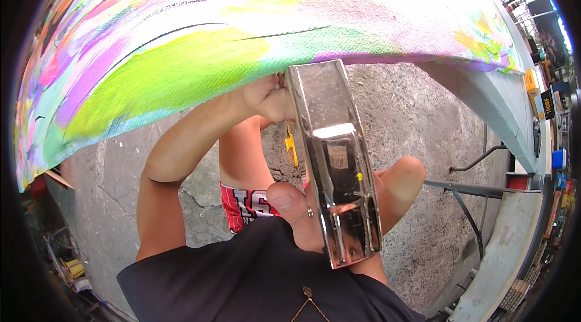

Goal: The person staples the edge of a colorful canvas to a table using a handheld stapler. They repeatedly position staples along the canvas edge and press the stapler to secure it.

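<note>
A long, mirror-shiny chrome staple gun [333,116] runs down the middle of the view, close in front of me, its far end against the canvas's lower edge. My right hand [296,213] is wrapped around its near part; the thumb shows on the left side, and the tool hides the other fingers. Just left of the far end, my left hand [266,99] is closed at the edge of the brightly painted canvas [181,74]. Its fingertips are partly hidden beneath the canvas. The canvas spans the upper view in green, purple, pink and white.
A yellow-handled tool [291,146] lies on the cracked concrete floor [417,104] between my legs. On the right stand a pale bench-like frame [508,249] with dark metal bars [463,189]. Small boxes [532,82] and other clutter line the far right. More clutter fills the lower left.
</note>
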